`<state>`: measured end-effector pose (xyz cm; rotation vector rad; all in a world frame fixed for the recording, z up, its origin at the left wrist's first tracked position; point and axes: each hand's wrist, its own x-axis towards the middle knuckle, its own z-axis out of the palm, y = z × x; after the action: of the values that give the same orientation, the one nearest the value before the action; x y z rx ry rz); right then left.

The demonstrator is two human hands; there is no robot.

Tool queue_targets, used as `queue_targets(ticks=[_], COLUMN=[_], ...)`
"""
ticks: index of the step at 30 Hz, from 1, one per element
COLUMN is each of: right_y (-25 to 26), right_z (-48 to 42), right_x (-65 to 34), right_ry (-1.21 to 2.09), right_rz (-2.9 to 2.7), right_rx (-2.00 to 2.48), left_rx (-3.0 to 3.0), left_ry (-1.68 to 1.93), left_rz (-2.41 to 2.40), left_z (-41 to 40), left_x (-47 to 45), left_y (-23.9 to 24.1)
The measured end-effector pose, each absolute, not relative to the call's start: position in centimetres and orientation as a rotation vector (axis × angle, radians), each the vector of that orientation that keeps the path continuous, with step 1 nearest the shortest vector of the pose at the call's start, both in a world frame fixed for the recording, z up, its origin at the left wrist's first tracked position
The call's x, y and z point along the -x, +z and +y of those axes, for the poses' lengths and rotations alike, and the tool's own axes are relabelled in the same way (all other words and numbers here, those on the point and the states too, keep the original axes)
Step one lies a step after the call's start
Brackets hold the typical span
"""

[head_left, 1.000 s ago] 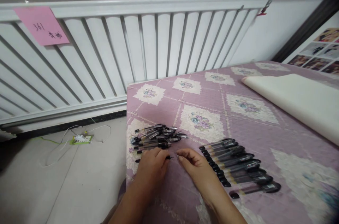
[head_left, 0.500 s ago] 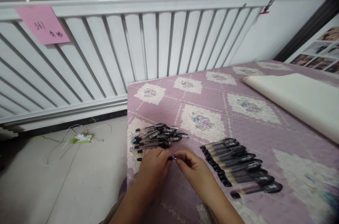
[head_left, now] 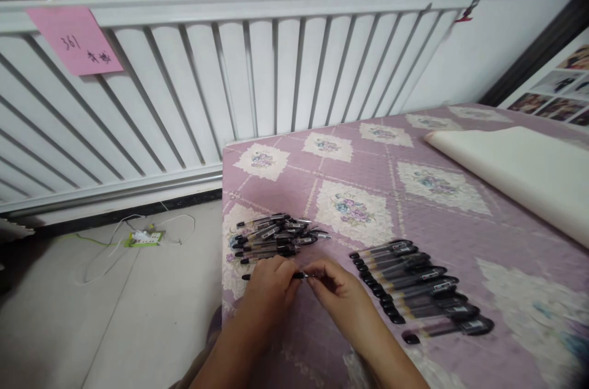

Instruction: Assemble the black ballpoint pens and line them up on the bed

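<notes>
My left hand (head_left: 271,285) is closed around a black pen (head_left: 298,275), whose dark end sticks out to the left and whose pointed metal tip shows on the right. My right hand (head_left: 334,285) pinches at that tip with thumb and forefinger. Whether a small part sits between those fingertips is too small to tell. Just beyond the left hand lies a loose pile of pens (head_left: 271,235), black with clear barrels. To the right of my right hand, similar capped pens (head_left: 414,278) lie side by side in a slanting row, black caps pointing right.
A purple flowered cloth (head_left: 294,186) covers the surface under the pens. A cream folded sheet (head_left: 519,162) lies at the right. Behind stands a white radiator (head_left: 285,76) with a pink note (head_left: 76,39). A power strip (head_left: 145,238) with cables is on the floor at left.
The hands and the pen between them hold nearly the same pose. The whole view has shifted slightly; no pen in the pile or the row has visibly moved.
</notes>
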<state>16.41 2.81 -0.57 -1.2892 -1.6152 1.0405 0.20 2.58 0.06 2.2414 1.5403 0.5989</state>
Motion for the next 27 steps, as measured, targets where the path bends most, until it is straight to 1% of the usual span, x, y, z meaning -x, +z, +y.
queue_targets(ticks=[8, 15, 27], right_y=[-0.91, -0.48, -0.86], right_z=[2.9, 2.7, 2.72], right_x=[-16.68, -16.76, -16.6], right_ry=[1.082, 1.025, 1.157], right_rz=[-1.596, -1.696, -1.629], right_rx=[1.312, 1.287, 1.285], left_rx=[-2.258, -2.249, -2.162], left_ry=[0.589, 0.597, 0.658], left_rz=[1.522, 1.51, 1.504], left_z=[2.72, 2.46, 2.27], left_x=[-0.23, -0.31, -0.56], left_y=[0.15, 0.4, -0.42])
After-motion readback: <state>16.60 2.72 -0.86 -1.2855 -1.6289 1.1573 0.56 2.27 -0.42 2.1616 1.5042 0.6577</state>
